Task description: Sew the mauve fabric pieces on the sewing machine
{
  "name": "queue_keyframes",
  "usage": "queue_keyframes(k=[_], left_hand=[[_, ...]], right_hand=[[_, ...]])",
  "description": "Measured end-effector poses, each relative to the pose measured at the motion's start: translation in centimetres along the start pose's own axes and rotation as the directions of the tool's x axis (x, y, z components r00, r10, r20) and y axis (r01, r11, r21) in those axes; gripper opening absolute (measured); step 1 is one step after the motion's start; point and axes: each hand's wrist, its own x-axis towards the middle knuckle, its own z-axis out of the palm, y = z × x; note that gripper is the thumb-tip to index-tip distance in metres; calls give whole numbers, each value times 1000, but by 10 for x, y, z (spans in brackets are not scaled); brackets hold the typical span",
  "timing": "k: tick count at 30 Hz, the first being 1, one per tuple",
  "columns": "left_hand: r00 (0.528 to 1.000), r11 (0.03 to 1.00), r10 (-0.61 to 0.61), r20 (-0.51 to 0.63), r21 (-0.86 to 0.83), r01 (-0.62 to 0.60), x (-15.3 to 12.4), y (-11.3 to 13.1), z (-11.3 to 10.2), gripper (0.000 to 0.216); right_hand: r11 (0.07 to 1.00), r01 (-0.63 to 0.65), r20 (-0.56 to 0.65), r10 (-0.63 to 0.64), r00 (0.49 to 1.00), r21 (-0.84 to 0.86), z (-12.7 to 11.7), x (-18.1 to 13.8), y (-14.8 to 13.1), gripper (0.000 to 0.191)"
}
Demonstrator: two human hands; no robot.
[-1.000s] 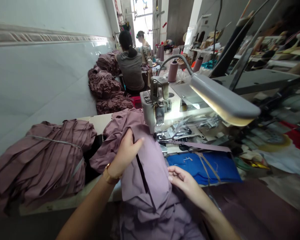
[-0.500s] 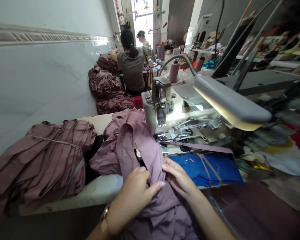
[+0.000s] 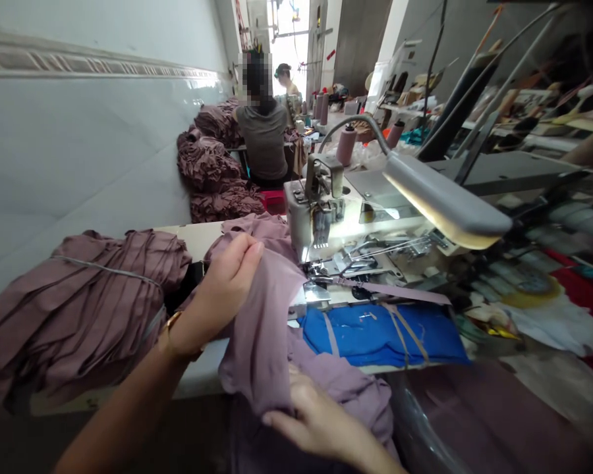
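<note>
Mauve fabric [image 3: 269,309] is stretched between my two hands, just left of the sewing machine's needle area. My left hand [image 3: 232,273] is closed on its upper edge, with a bracelet at the wrist. Lower down, my right hand [image 3: 311,408] grips the fabric's bottom part, its fingers partly hidden by the cloth. More of the cloth hangs below over the table's front edge. The sewing machine [image 3: 296,214] stands right behind the fabric, its needles lit by a lamp [image 3: 445,197]. A narrow mauve strip [image 3: 390,289] runs into the machine from the right.
A tied bundle of mauve pieces [image 3: 99,296] lies on the table at left. A blue cloth pad [image 3: 360,336] sits at the table's front. Thread cones [image 3: 346,146] stand behind the machine. Farther back, a person [image 3: 264,138] sits beside heaped fabric [image 3: 207,164].
My left hand has moved up and left, lifting the fabric's upper edge. My right hand has moved down, pulling the fabric taut between them. More of the blue pad shows.
</note>
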Motion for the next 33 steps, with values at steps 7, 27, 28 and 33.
queue_keyframes(k=[7,27,28,33], left_hand=[[900,995,-42,435,-61,76,-42,-16,33,27],[989,989,-138,45,-55,140,-2,-47,42,25],[991,991,-126,35,-37,127,5,-48,42,24],[998,996,-60,5,63,59,43,-57,43,24]], right_hand=[[710,-295,63,334,941,640,-30,-76,20,62],[981,-191,-616,139,775,-19,-70,-66,45,39],[983,-179,-610,124,783,-29,-72,-64,44,39],[981,-175,-570,94,816,-89,-81,-46,35,32]])
